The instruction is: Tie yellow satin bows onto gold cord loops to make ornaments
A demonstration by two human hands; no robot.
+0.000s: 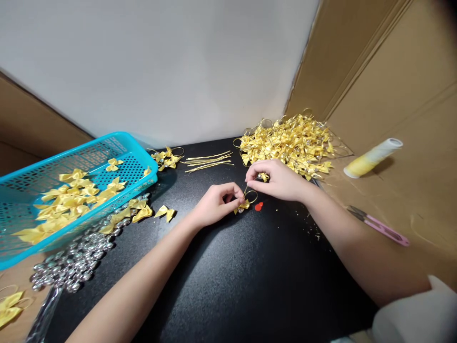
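Observation:
Over the black table, my left hand (222, 202) is closed in a pinch at the gold cord (252, 192) of a yellow ribbon bow (243, 206). The cord makes a loop to the right of those fingertips. My right hand (273, 178) has its thumb and fingers pinched on the cord's upper end, just above the left fingertips. Another small yellow bow (263, 176) shows within the curl of the right hand; whether it is gripped or lies behind I cannot tell. A small red piece (259, 206) lies just right of the loop.
A blue basket (123, 138) holds yellow bows at left. Silver bells (74, 259) lie before it. Gold cords (209, 161) and several bows (166, 158) lie at the back. Right: a heap of looped bows (285, 143), a thread spool (373, 158), pink-handled scissors (387, 230).

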